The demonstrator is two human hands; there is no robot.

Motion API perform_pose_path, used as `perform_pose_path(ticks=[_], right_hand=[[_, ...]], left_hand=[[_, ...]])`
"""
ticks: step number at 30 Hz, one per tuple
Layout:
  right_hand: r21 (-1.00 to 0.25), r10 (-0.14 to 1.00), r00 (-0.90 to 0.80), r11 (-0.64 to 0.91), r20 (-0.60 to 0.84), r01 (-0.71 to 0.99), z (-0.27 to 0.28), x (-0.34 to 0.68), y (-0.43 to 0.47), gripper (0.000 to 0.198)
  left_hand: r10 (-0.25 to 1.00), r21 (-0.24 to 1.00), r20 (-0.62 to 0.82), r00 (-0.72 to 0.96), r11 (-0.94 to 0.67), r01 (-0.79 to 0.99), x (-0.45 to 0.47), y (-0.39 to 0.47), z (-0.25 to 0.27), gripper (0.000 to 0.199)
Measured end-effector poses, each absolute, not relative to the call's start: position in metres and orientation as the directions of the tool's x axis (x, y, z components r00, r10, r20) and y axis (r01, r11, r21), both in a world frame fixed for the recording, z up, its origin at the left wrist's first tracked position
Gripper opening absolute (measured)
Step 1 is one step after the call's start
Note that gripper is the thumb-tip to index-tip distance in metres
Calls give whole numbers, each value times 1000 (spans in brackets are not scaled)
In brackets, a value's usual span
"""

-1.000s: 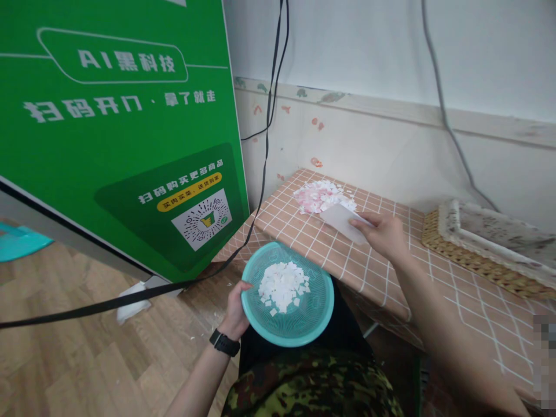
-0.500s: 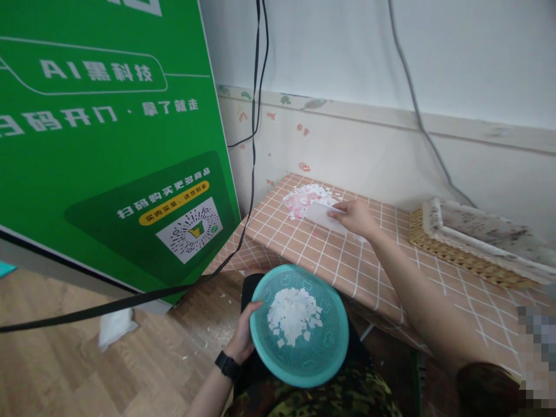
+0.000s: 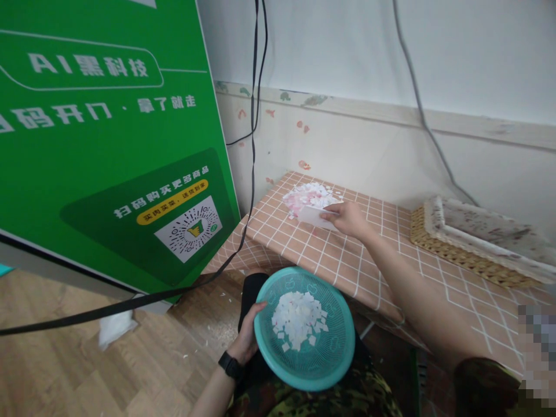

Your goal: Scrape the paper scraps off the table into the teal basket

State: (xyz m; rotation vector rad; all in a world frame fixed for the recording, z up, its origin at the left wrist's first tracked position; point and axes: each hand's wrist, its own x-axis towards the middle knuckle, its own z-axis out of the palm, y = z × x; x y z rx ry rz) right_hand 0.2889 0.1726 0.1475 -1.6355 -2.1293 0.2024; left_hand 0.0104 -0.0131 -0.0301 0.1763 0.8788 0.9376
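Observation:
My left hand [image 3: 248, 331] grips the left rim of a round green plastic basket [image 3: 319, 376] held over my lap. White paper scraps [image 3: 299, 315] lie heaped inside it. Between the thumb and fingers of my right hand [image 3: 346, 218] is a flat white card [image 3: 315, 216], low over the checked tablecloth. Its far edge is against or very near a pile of white and pink paper scraps [image 3: 304, 196] on the table. Whether the card touches the cloth I cannot tell.
A wicker basket [image 3: 469, 255] with a cloth lining stands on the table [image 3: 347, 255] at right. A large green cabinet [image 3: 104, 150] fills the left side. A black strap [image 3: 252, 174] hangs in front of it, and a white bag [image 3: 116, 330] lies on the floor.
My right hand has moved the card a little left and toward me along the near side of the pile. The green basket has shifted slightly right in view.

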Motion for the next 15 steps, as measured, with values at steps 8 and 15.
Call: perform_pose_path(ticks=[8, 15], right_hand=[[-319, 945, -115, 216, 307, 923, 145, 284, 174, 29], [-347, 915, -252, 358, 316, 867, 145, 276, 179, 26]], left_hand=[[746, 470, -593, 304, 627, -622, 8, -14, -39, 25], [743, 459, -602, 294, 623, -633, 8, -13, -36, 23]])
